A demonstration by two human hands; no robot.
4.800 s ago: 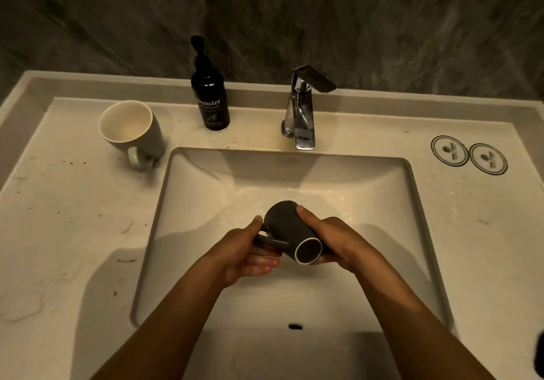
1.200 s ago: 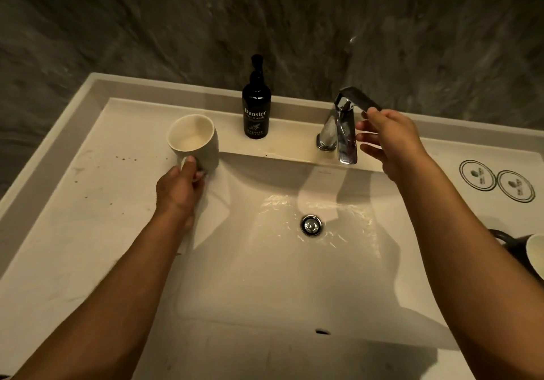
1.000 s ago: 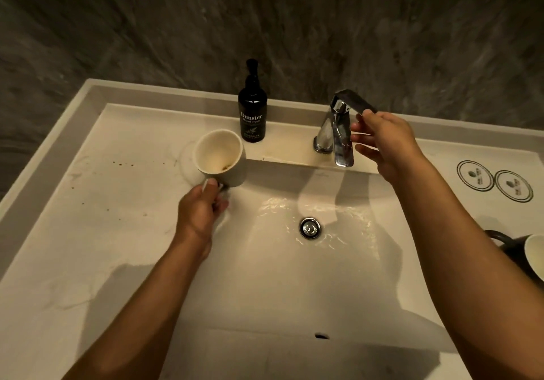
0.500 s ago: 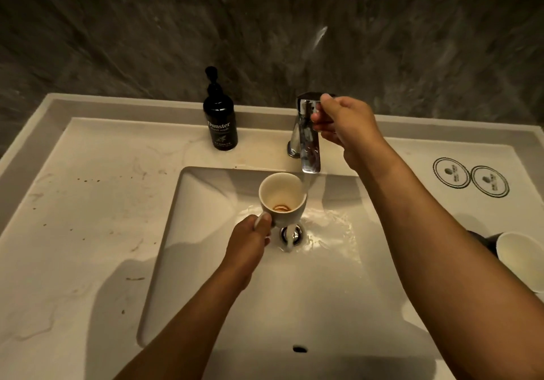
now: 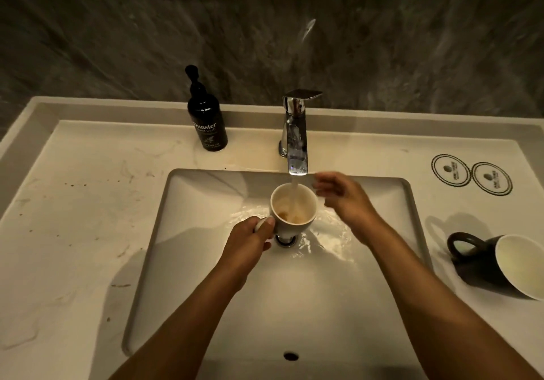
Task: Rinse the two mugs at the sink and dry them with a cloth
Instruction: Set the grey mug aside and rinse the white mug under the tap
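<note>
Pale marble makes up the table point(image 5: 73, 232) around the sink point(image 5: 294, 306) in front of you. At the back stand the tap point(image 5: 295, 135), running, and a dark soap bottle point(image 5: 207, 117). A black mug point(image 5: 500, 264) lies tipped on its side on the table to your right. Your left hand point(image 5: 250, 241) has a closed grip on the handle of the cream mug point(image 5: 293, 209), upright under the stream over the drain, brown dregs inside. Your right hand point(image 5: 344, 200) hovers loosely open just beside its rim, holding nothing.
</note>
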